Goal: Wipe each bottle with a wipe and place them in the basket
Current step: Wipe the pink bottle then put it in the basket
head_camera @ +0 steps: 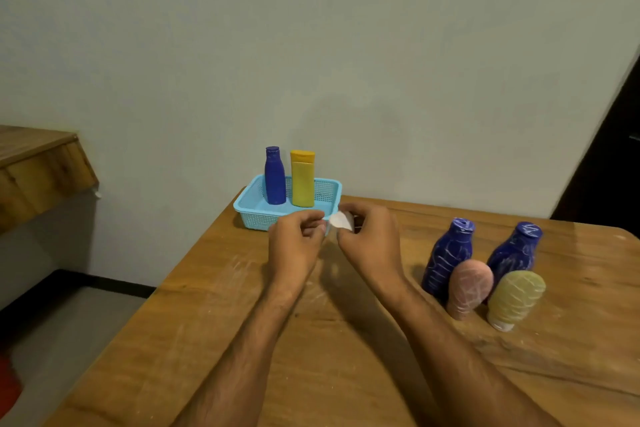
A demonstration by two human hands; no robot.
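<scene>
A light blue basket (257,218) sits at the table's far left corner with a clean blue bottle (275,176) and a yellow bottle (302,180) upright inside. My left hand (298,242) and my right hand (367,236) meet just in front of the basket, both pinching a small white wipe (341,220) between them. To the right stand two blue bottles (448,258) (516,250), a pink bottle (468,288) and a pale yellow bottle (516,298), all streaked with white marks.
The wooden table (214,322) shows white smears near my forearms. A wall runs close behind the basket. A second wooden surface (38,163) juts out at the left, and a dark doorway (609,163) is at the right.
</scene>
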